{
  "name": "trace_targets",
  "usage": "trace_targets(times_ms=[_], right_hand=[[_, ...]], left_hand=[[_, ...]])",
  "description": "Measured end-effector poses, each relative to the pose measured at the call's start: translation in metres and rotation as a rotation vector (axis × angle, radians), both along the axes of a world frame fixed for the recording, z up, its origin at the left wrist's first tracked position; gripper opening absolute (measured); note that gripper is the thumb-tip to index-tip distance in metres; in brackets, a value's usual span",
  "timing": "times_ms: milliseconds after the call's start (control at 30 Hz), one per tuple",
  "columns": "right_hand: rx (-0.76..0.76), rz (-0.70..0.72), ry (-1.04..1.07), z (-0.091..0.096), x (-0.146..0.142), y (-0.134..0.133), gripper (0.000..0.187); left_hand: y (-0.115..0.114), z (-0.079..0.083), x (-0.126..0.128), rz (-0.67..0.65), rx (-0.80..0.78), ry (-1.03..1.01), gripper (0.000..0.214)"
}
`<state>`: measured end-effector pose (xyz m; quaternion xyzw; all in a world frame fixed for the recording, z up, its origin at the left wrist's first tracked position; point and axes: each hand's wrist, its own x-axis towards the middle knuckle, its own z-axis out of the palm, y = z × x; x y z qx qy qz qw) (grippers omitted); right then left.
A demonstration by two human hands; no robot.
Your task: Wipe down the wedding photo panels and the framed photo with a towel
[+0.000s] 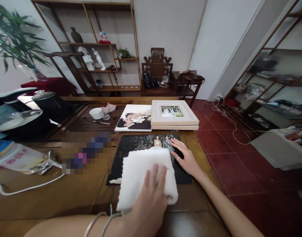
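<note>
1. White and folded, one cloth [138, 171] lies on one dark photo print [138, 144], covering its lower middle part.
2. The dark print lies flat on the wooden table [67, 194], near the table's right edge, straight in front of the person.
3. The left hand [151, 197] rests palm down on the near part of the cloth. Its fingers are stretched out and slightly apart, pressing on the cloth rather than closing around it.
4. Two thin bangles [101, 222] sit on the left wrist.
5. The right hand [186, 159] lies flat on the right side of the dark print, just beside the cloth. Its fingers are straight and open, and it grasps nothing.
6. One ring [178, 158] shows on a finger of the right hand.
7. Behind the dark print lie more pictures: one unframed white print [134, 118] on the left and one pale framed photo [174, 112] on the right, touching side by side.
8. The framed photo rests on a second pale frame [174, 127], making a stack of two.
9. Left of the white print stand one white cup [96, 113] and one small glass [106, 116], close together.
10. One white cable [24, 189] trails over the table's left part.
</note>
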<state>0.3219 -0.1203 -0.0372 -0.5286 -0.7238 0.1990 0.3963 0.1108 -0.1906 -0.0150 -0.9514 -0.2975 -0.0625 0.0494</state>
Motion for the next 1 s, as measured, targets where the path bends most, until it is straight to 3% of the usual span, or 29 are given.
trace_targets(times_ms=[100, 233, 333, 400, 500, 633, 767, 867, 1000], right_hand=[[-0.006, 0.008, 0.004, 0.001, 0.000, 0.000, 0.037], [-0.002, 0.008, 0.013, -0.001, 0.001, 0.001, 0.037], [0.003, 0.006, 0.022, -0.002, 0.001, 0.001, 0.037], [0.003, 0.000, 0.021, -0.003, 0.001, 0.000, 0.037], [-0.002, -0.003, 0.005, -0.003, 0.001, 0.001, 0.037], [-0.014, 0.003, -0.003, -0.002, 0.001, 0.001, 0.037], [-0.018, 0.022, -0.020, -0.001, 0.003, 0.001, 0.040], [-0.007, 0.028, -0.026, -0.003, 0.005, 0.002, 0.041], [-0.014, 0.007, -0.019, -0.006, 0.005, 0.002, 0.040]], left_hand=[[0.003, 0.010, 0.003, -0.026, -0.064, 0.010, 0.024], [0.056, 0.027, -0.001, 0.062, -0.146, -0.043, 0.023], [0.097, 0.027, -0.005, 0.110, -0.120, -0.122, 0.029], [0.110, 0.022, -0.005, 0.118, -0.084, -0.147, 0.029], [0.100, 0.014, -0.001, 0.131, -0.080, -0.104, 0.024], [0.047, 0.008, 0.006, 0.081, -0.038, 0.025, 0.019], [0.004, 0.006, 0.003, -0.041, 0.013, 0.022, 0.023], [0.002, 0.011, 0.001, -0.061, -0.014, 0.015, 0.025], [0.035, 0.017, 0.003, 0.000, -0.055, 0.029, 0.023]])
